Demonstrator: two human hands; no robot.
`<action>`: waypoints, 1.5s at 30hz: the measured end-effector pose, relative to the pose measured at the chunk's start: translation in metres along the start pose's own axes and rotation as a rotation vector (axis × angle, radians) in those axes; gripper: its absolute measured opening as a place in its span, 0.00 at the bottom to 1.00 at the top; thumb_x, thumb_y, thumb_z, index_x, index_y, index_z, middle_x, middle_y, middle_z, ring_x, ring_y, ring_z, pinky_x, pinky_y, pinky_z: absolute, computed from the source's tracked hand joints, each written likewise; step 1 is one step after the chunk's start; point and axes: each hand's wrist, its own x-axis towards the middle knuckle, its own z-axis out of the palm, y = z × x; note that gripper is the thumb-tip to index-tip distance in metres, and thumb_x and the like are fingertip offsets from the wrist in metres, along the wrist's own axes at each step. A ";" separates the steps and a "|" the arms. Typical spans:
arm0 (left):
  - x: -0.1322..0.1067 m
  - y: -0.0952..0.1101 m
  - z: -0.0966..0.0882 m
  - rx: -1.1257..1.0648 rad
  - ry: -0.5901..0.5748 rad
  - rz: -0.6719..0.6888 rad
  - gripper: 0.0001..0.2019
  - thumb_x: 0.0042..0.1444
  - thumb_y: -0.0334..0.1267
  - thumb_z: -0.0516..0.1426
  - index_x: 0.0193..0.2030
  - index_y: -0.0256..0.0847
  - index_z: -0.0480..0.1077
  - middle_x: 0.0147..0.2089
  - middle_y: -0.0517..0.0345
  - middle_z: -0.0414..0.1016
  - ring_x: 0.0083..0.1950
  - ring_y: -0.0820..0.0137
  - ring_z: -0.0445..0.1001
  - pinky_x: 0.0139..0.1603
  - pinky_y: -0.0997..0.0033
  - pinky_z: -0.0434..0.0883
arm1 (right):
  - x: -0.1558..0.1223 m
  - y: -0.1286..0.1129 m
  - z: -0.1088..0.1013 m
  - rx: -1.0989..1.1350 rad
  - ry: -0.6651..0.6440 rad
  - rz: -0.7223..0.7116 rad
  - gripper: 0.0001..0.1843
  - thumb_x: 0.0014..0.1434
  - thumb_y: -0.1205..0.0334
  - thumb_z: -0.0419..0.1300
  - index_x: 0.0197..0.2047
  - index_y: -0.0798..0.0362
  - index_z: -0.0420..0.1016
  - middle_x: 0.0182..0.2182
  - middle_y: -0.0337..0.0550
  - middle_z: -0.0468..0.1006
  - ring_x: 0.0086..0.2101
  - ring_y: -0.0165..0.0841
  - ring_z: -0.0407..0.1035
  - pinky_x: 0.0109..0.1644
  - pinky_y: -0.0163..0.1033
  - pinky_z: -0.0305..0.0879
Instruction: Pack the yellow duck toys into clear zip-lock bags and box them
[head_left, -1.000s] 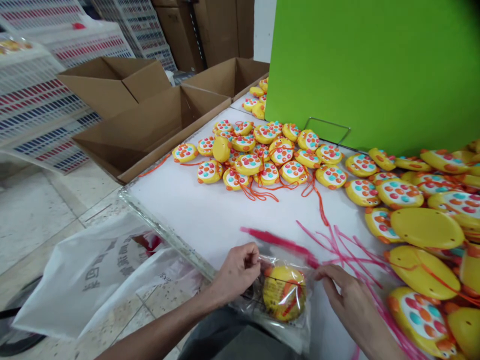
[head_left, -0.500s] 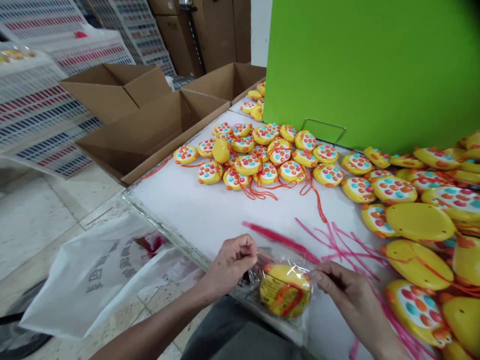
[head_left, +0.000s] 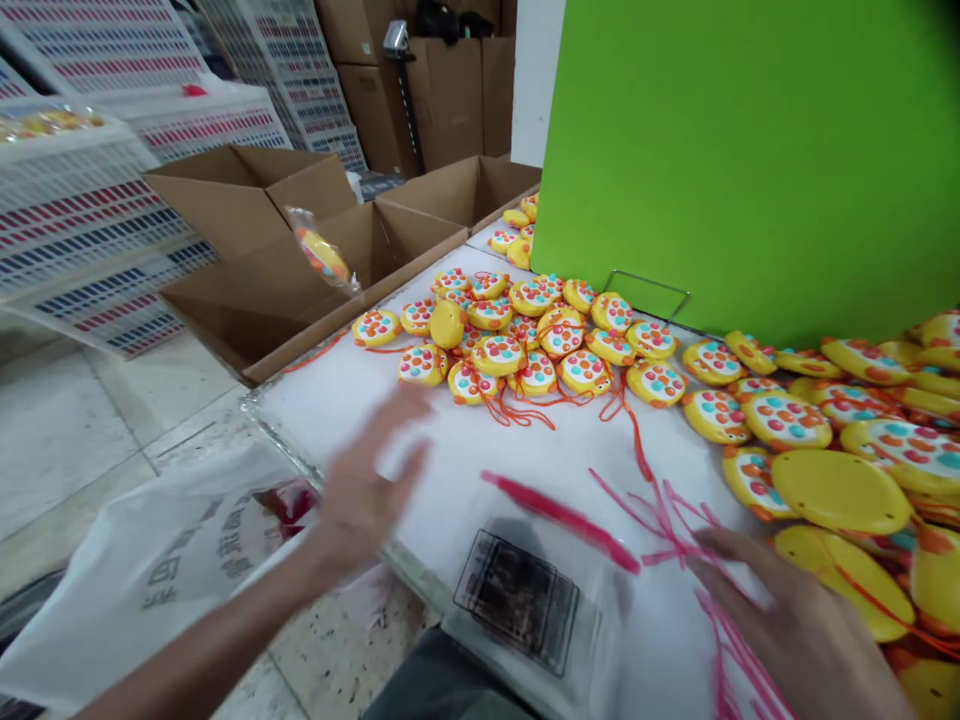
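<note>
My left hand (head_left: pixel 367 490), blurred by motion, is over the table's left edge with fingers apart and nothing in it. Beyond it, a yellow turtle-shaped toy in a clear bag (head_left: pixel 322 252) is in the air over an open cardboard box (head_left: pixel 247 310). My right hand (head_left: pixel 780 610), also blurred, reaches with thumb and fingers apart to the loose pink strips (head_left: pixel 675 530); whether it touches them I cannot tell. Between my hands lie a stack of flat clear bags with dark print (head_left: pixel 517 600) and a bundle of pink strips (head_left: pixel 562 520).
Many toys with coloured dots (head_left: pixel 499 352) and orange cords cover the table's back and right side (head_left: pixel 840 490). A green panel (head_left: pixel 735 160) stands behind them. More cartons (head_left: pixel 465 190) and plastic crates (head_left: pixel 90 220) are at the left. A white sack (head_left: pixel 135 590) is beside the table.
The bagged toy has left my hands and is over the box at the left. My left hand moved left and opened. My right hand moved right, to the pink strips.
</note>
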 end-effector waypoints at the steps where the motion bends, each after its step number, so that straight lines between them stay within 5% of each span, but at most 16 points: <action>1: -0.019 0.001 0.020 -0.012 -0.156 0.088 0.12 0.56 0.34 0.56 0.47 0.45 0.67 0.54 0.61 0.70 0.60 0.66 0.63 0.61 0.62 0.62 | 0.020 0.000 0.000 -0.063 0.104 0.011 0.17 0.56 0.46 0.53 0.43 0.47 0.72 0.41 0.42 0.78 0.37 0.38 0.75 0.37 0.38 0.71; 2: -0.038 0.004 0.041 0.021 -0.386 0.212 0.15 0.56 0.34 0.55 0.51 0.43 0.66 0.57 0.56 0.67 0.63 0.62 0.59 0.61 0.57 0.61 | 0.043 -0.003 0.002 -0.092 0.146 -0.009 0.18 0.57 0.48 0.52 0.44 0.49 0.72 0.43 0.44 0.77 0.40 0.39 0.74 0.40 0.41 0.70; 4: -0.075 0.010 0.079 0.140 -0.705 0.245 0.22 0.56 0.35 0.55 0.58 0.40 0.60 0.64 0.47 0.57 0.66 0.56 0.51 0.61 0.49 0.59 | 0.093 -0.013 0.010 -0.126 0.160 -0.057 0.17 0.58 0.53 0.51 0.45 0.53 0.71 0.45 0.47 0.76 0.44 0.38 0.71 0.47 0.41 0.67; 6: -0.101 0.017 0.106 0.193 -0.834 0.247 0.27 0.55 0.41 0.56 0.61 0.38 0.56 0.67 0.43 0.50 0.67 0.51 0.46 0.61 0.44 0.56 | 0.143 -0.028 0.020 -0.165 0.148 -0.062 0.17 0.59 0.57 0.52 0.48 0.56 0.71 0.47 0.50 0.75 0.46 0.38 0.69 0.50 0.41 0.64; 11: -0.131 0.029 0.134 0.208 -0.738 0.378 0.30 0.58 0.54 0.49 0.60 0.34 0.55 0.65 0.39 0.52 0.66 0.49 0.49 0.58 0.48 0.59 | 0.221 -0.062 0.048 -0.275 0.123 -0.001 0.20 0.54 0.59 0.57 0.49 0.61 0.70 0.41 0.59 0.76 0.44 0.48 0.69 0.43 0.48 0.65; 16: -0.127 0.028 0.146 0.207 -0.563 0.427 0.23 0.59 0.47 0.51 0.56 0.31 0.60 0.59 0.41 0.62 0.60 0.54 0.58 0.55 0.56 0.62 | 0.232 -0.069 0.060 -0.314 0.131 -0.017 0.24 0.52 0.65 0.56 0.52 0.66 0.66 0.44 0.69 0.71 0.48 0.57 0.64 0.43 0.55 0.62; 20: -0.115 0.030 0.146 0.179 -0.596 0.439 0.17 0.61 0.39 0.51 0.53 0.31 0.61 0.49 0.48 0.69 0.50 0.64 0.65 0.52 0.64 0.63 | 0.206 -0.061 0.042 -0.217 0.146 -0.038 0.24 0.57 0.60 0.53 0.55 0.60 0.61 0.43 0.58 0.74 0.44 0.45 0.69 0.44 0.47 0.65; 25: -0.106 0.037 0.142 0.163 -0.601 0.432 0.08 0.60 0.34 0.51 0.45 0.33 0.65 0.39 0.51 0.68 0.42 0.65 0.64 0.48 0.60 0.62 | 0.124 -0.062 0.018 0.143 0.283 -0.110 0.23 0.57 0.52 0.55 0.55 0.48 0.62 0.49 0.46 0.70 0.44 0.36 0.69 0.46 0.39 0.65; 28: -0.102 0.039 0.142 0.123 -0.606 0.433 0.05 0.60 0.33 0.51 0.32 0.35 0.64 0.35 0.54 0.66 0.39 0.66 0.64 0.48 0.58 0.61 | 0.068 -0.068 0.021 0.275 0.311 -0.002 0.22 0.56 0.54 0.57 0.54 0.46 0.64 0.47 0.43 0.72 0.44 0.35 0.69 0.46 0.37 0.66; 32: -0.099 0.038 0.143 0.056 -0.613 0.343 0.01 0.57 0.29 0.52 0.35 0.37 0.62 0.39 0.55 0.67 0.42 0.66 0.64 0.50 0.60 0.60 | 0.009 -0.067 0.036 0.463 0.328 0.238 0.25 0.54 0.53 0.59 0.54 0.49 0.66 0.50 0.44 0.72 0.46 0.37 0.69 0.47 0.38 0.68; 36: -0.097 0.036 0.137 -0.112 -0.702 0.067 0.10 0.53 0.29 0.54 0.43 0.38 0.61 0.43 0.54 0.67 0.45 0.65 0.63 0.47 0.64 0.63 | -0.029 -0.060 0.049 0.770 0.258 0.535 0.36 0.49 0.49 0.62 0.60 0.51 0.59 0.56 0.49 0.67 0.51 0.43 0.66 0.47 0.40 0.70; 39: -0.097 0.033 0.133 -0.214 -0.642 -0.036 0.12 0.54 0.28 0.52 0.46 0.38 0.60 0.43 0.53 0.67 0.44 0.65 0.64 0.46 0.65 0.64 | -0.045 -0.057 0.052 1.123 0.140 0.680 0.36 0.50 0.51 0.63 0.60 0.48 0.59 0.54 0.47 0.69 0.52 0.42 0.66 0.50 0.42 0.68; 42: -0.095 0.031 0.132 -0.220 -0.643 0.031 0.16 0.57 0.30 0.51 0.52 0.37 0.59 0.44 0.51 0.68 0.45 0.64 0.64 0.47 0.63 0.64 | -0.053 -0.060 0.054 1.410 0.019 0.714 0.27 0.52 0.51 0.62 0.54 0.48 0.66 0.50 0.47 0.73 0.49 0.42 0.68 0.50 0.45 0.68; 45: -0.093 0.030 0.132 -0.191 -0.685 0.163 0.12 0.57 0.30 0.51 0.48 0.38 0.65 0.41 0.52 0.70 0.43 0.65 0.64 0.46 0.64 0.63 | -0.055 -0.065 0.051 1.673 -0.130 0.784 0.22 0.53 0.52 0.62 0.50 0.51 0.70 0.46 0.48 0.76 0.44 0.40 0.72 0.40 0.42 0.72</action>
